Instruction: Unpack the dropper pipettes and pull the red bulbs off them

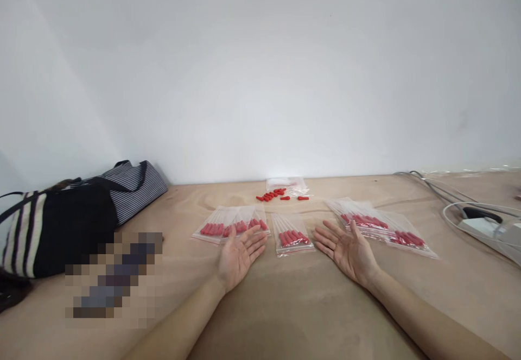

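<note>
My left hand (238, 257) lies palm up with its fingers spread, holding nothing. Just beyond it is a group of overlapping clear zip bags (215, 227) with red-handled, thin-shafted pieces inside. Palm up as well, my right hand (347, 251) is open and bare. Past its fingers lies another pile of similar zip bags (366, 220). Between the two hands a single zip bag (294, 236) rests flat, several red handles showing through it. Farther back, loose red pieces (273, 194) are heaped near another clear bag (280, 182).
The wooden table (285, 316) meets a white wall (260, 77) at the back. Dark and striped fabric bags (77, 213) stand at the left, near a pixelated object (116, 276). A white power strip (484, 229) with grey cables (437, 191) lies at the right.
</note>
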The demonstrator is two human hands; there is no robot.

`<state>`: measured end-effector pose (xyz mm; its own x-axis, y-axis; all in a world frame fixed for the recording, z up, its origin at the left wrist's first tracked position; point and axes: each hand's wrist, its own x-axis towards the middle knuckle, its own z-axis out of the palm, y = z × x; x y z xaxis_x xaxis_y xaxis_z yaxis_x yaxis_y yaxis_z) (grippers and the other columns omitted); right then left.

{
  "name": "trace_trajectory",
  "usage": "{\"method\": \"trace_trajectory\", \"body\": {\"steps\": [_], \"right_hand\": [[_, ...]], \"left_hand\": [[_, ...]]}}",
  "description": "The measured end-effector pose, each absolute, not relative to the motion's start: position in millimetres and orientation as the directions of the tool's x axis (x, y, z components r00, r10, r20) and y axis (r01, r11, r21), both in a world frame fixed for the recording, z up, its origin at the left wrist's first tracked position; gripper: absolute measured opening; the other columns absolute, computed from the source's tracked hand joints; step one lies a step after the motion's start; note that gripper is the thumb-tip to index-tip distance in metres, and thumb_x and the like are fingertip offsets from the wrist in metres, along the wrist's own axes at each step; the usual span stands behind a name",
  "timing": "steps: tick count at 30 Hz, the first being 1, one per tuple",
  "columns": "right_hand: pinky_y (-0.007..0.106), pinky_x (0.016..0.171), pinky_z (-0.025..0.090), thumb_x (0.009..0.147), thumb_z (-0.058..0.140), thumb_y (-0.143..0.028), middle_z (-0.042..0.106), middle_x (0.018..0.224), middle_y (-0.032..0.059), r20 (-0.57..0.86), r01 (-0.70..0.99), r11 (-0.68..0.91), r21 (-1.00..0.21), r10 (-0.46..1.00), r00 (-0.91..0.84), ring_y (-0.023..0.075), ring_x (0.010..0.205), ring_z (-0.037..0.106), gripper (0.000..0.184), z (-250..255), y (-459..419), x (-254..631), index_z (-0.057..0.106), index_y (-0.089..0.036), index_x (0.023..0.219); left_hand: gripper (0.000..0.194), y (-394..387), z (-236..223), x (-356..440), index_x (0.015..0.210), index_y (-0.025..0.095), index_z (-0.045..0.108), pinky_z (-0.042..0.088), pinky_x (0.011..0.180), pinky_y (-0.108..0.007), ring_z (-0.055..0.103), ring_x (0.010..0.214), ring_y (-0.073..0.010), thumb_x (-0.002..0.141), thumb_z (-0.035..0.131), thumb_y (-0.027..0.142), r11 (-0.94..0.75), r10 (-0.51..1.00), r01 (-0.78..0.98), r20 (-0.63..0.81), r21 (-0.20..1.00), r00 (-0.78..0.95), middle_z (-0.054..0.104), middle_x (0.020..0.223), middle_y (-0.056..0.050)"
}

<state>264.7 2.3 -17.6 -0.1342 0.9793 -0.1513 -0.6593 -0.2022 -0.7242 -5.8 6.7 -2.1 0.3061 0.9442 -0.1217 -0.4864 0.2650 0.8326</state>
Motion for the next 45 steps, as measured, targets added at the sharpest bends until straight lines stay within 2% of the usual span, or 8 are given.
{"method": "trace_trajectory", "body": {"steps": [5, 9, 12, 18, 24, 32, 41, 45], "right_hand": [[0.046, 0.101, 0.025, 0.080, 0.024, -0.064, 0.054, 0.118, 0.0081, 0.140, -0.068, 0.133, -0.989, 0.984, -0.109, 0.0246, 0.112, 0.046, 0.061, -25, -4, 264, 0.055, -0.023, 0.112], [0.045, 0.103, 0.020, 0.082, 0.036, -0.053, 0.046, 0.128, 0.0062, 0.270, 0.515, 0.397, -0.760, 0.913, -0.305, 0.0238, 0.120, 0.036, 0.051, -24, -11, 260, 0.047, -0.025, 0.122], [0.044, 0.102, 0.024, 0.079, 0.045, -0.046, 0.044, 0.129, 0.0067, 0.291, 0.680, 0.482, -0.553, 0.876, -0.385, 0.0238, 0.120, 0.037, 0.054, -24, -11, 258, 0.039, -0.024, 0.128], [0.042, 0.100, 0.027, 0.080, 0.046, -0.040, 0.044, 0.129, 0.0079, 0.303, 0.724, 0.502, -0.473, 0.864, -0.402, 0.0233, 0.119, 0.038, 0.053, -25, -10, 257, 0.038, -0.022, 0.129], [0.041, 0.099, 0.029, 0.077, 0.051, -0.036, 0.046, 0.126, 0.0087, 0.323, 0.661, 0.490, -0.568, 0.872, -0.369, 0.0227, 0.116, 0.040, 0.053, -24, -7, 250, 0.041, -0.022, 0.127], [0.043, 0.097, 0.032, 0.072, 0.058, -0.034, 0.047, 0.123, 0.0086, 0.372, 0.472, 0.488, -0.734, 0.871, -0.321, 0.0240, 0.115, 0.042, 0.041, -26, 4, 236, 0.056, -0.026, 0.112], [0.032, 0.074, 0.038, 0.085, 0.039, -0.022, 0.061, 0.089, 0.0054, 0.495, 0.709, 0.654, -0.262, 0.722, -0.483, 0.0181, 0.084, 0.053, 0.024, -23, 9, 230, 0.062, -0.023, 0.092], [0.029, 0.065, 0.034, 0.085, 0.037, -0.018, 0.060, 0.076, 0.0051, 0.532, 0.784, 0.606, -0.138, 0.712, -0.457, 0.0168, 0.074, 0.052, 0.023, -21, 8, 228, 0.059, -0.018, 0.077]], "left_hand": [[0.042, -9, -4, 3, 0.112, 0.022, 0.056, 0.031, 0.099, -0.043, 0.044, 0.114, -0.0253, 0.075, 0.056, 0.043, -0.233, 0.924, 0.168, 0.164, 0.958, 0.346, 0.053, 0.121, -0.008], [0.046, -17, 4, 5, 0.122, 0.026, 0.047, 0.027, 0.102, -0.043, 0.038, 0.120, -0.0241, 0.077, 0.054, 0.035, -0.500, 0.833, 0.563, 0.187, 0.658, 0.521, 0.044, 0.130, -0.006], [0.047, -18, 6, 4, 0.125, 0.026, 0.043, 0.029, 0.102, -0.043, 0.036, 0.122, -0.0232, 0.079, 0.050, 0.035, -0.531, 0.820, 0.658, 0.130, 0.533, 0.557, 0.039, 0.134, -0.006], [0.047, -17, 3, 7, 0.125, 0.024, 0.043, 0.032, 0.100, -0.040, 0.038, 0.120, -0.0219, 0.079, 0.050, 0.033, -0.550, 0.823, 0.690, 0.163, 0.470, 0.545, 0.042, 0.132, -0.006], [0.042, -4, -5, 23, 0.118, 0.025, 0.051, 0.035, 0.097, -0.039, 0.044, 0.115, -0.0227, 0.077, 0.053, 0.030, -0.541, 0.839, 0.669, 0.278, 0.509, 0.468, 0.047, 0.127, -0.006], [0.023, 17, -9, 43, 0.086, 0.023, 0.068, 0.045, 0.071, -0.034, 0.059, 0.075, -0.0216, 0.079, 0.046, 0.021, -0.582, 0.812, 0.558, 0.391, 0.592, 0.433, 0.066, 0.081, -0.006], [0.020, 11, -5, 42, 0.076, 0.020, 0.063, 0.042, 0.068, -0.031, 0.057, 0.070, -0.0192, 0.080, 0.044, 0.017, -0.550, 0.835, 0.550, 0.425, 0.629, 0.349, 0.062, 0.073, -0.004], [0.009, 5, -6, 44, 0.080, 0.019, 0.058, 0.045, 0.069, -0.030, 0.057, 0.076, -0.0190, 0.077, 0.052, 0.025, -0.435, 0.898, 0.467, 0.412, 0.770, 0.156, 0.060, 0.079, -0.004]]}}
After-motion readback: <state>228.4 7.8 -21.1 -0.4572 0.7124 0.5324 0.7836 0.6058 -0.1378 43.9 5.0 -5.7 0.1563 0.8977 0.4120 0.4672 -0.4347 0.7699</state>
